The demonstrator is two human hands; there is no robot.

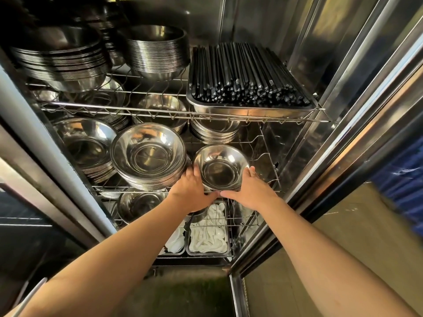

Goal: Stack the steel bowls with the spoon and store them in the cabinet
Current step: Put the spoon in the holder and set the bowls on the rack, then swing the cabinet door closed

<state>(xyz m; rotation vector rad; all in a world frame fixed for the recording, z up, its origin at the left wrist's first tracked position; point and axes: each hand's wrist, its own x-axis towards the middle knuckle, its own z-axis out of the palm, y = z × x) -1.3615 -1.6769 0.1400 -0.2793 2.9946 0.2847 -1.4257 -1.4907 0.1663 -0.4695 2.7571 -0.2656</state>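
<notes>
A small stack of steel bowls (220, 167) sits at the front right of the cabinet's middle wire shelf (266, 154). My left hand (191, 191) grips its left side and my right hand (248, 191) grips its right side, thumbs under the front rim. The top bowl is empty; no spoon shows in it. Left of it stands a taller stack of wider steel bowls (148, 156), almost touching my left hand.
The upper shelf holds a tray of black chopsticks (249, 81) and tall bowl stacks (158, 51). Below my hands are trays of white spoons (208, 234) and another bowl (139, 204). The open cabinet door frame (338, 143) stands at right.
</notes>
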